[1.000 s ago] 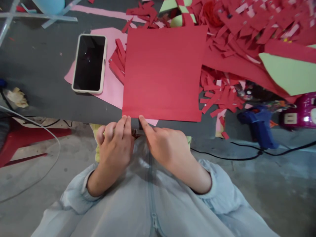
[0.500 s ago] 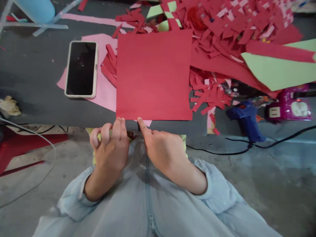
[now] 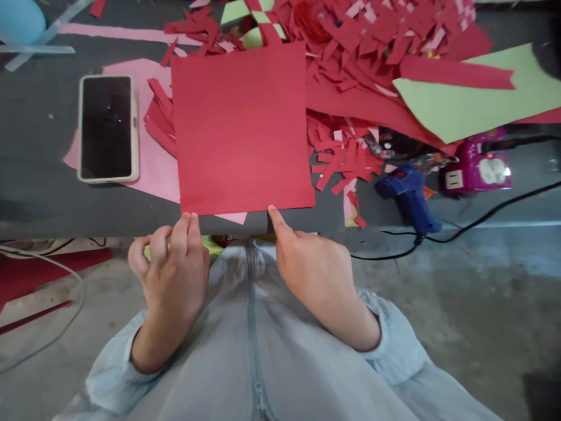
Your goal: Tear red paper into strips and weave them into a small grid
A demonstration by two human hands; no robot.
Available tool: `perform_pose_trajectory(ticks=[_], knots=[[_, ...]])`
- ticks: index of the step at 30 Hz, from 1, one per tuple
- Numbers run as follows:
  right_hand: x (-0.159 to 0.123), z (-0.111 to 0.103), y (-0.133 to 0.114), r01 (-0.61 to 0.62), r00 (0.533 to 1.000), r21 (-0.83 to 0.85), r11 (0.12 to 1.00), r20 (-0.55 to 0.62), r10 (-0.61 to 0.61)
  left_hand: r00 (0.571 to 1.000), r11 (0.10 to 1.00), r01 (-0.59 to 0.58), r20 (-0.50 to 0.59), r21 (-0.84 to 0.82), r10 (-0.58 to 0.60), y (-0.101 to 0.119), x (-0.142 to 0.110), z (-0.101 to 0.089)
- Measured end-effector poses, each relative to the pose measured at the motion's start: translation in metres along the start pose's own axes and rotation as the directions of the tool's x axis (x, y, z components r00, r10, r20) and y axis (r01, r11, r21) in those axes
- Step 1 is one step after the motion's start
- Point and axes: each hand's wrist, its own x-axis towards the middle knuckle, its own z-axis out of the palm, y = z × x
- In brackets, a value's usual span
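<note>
left hand [image 3: 173, 272] and right hand [image 3: 315, 272] palm-down

A plain red sheet [image 3: 243, 131], roughly square with straight edges and a smooth face, lies spread out close to the near edge of the table [image 3: 39, 204], turned very slightly. Pink paper [image 3: 155, 172] shows from under its left and near edges.

Red sheet [image 3: 243, 128] lies centre frame — left hand [image 3: 173, 280] touching its lower-left corner with fingertips, right hand [image 3: 315, 275] its lower edge with extended index finger — phone [image 3: 106, 128] on pink paper [image 3: 155, 166] at left, cut red strips [image 3: 372, 35] upper right, blue glue gun [image 3: 414, 202] at right.
</note>
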Motion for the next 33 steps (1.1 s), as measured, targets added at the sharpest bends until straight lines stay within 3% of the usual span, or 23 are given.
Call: perform_pose_trajectory(ticks=[7,14,16,20,26,30,33], knots=[[-0.005,0.004,0.018,-0.109,0.994,-0.016,0.994,0.005,0.109,0.993,0.992,0.088,0.093,-0.095,-0.079,-0.001,0.003,-0.003],[-0.007,0.005,0.029,-0.203,0.978,-0.029,0.979,0.051,0.204,1.000,0.999,-0.002,0.026,0.042,0.001,-0.001,0.006,-0.006],[-0.007,0.006,0.031,-0.208,0.977,-0.010,0.978,0.044,0.208,0.997,0.999,-0.001,0.073,0.048,-0.003,-0.001,0.006,-0.007],[-0.006,0.009,0.040,-0.182,0.983,0.102,0.978,-0.005,0.183,0.989,0.995,0.083,0.131,-0.060,-0.075,0.000,0.004,-0.007],[-0.004,0.012,0.066,-0.113,0.990,0.344,0.932,-0.043,0.136,0.998,0.996,0.055,0.018,-0.064,-0.054,-0.003,0.003,-0.001],[-0.003,0.010,0.073,-0.045,0.986,0.312,0.949,-0.137,0.092,0.994,0.988,0.084,0.078,-0.130,-0.074,-0.005,0.002,0.001],[0.004,0.003,0.063,-0.014,0.939,0.271,0.963,-0.328,0.106,0.984,0.973,0.135,0.139,-0.189,-0.110,-0.004,0.003,0.002]])
